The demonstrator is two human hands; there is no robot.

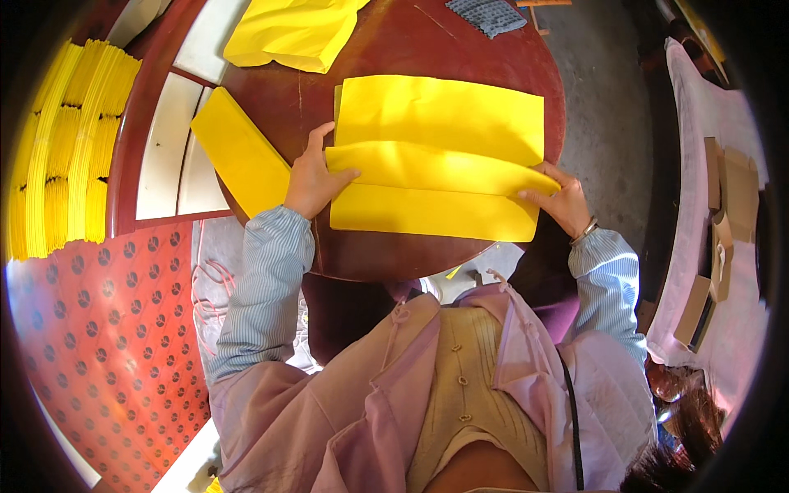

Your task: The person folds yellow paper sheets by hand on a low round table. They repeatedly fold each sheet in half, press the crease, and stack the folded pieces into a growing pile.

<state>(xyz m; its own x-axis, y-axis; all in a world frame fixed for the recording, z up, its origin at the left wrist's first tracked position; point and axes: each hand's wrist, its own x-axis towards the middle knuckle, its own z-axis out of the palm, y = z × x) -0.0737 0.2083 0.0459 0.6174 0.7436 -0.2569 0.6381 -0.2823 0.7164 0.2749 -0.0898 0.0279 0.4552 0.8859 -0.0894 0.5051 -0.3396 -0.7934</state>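
Observation:
A large yellow sheet point(440, 111), which looks like paper, lies on a round dark-red table point(362, 259) in front of me. A raised flap point(436, 168) runs across its middle, folded over from side to side. My left hand point(316, 174) has hold of the flap's left end, thumb on top and forefinger pointing away along the edge. At the right end my right hand point(563, 197) pinches the flap, its thumb on the near face and its fingers behind. A long folded yellow strip point(240, 152) lies slanting just left of my left hand.
A crumpled yellow piece point(292, 31) sits at the table's far left, and a grey textured cloth point(486, 15) at the far edge. Stacks of folded yellow bundles point(70, 148) stand at left. Opened cardboard boxes point(723, 230) rest on a pink cloth at right.

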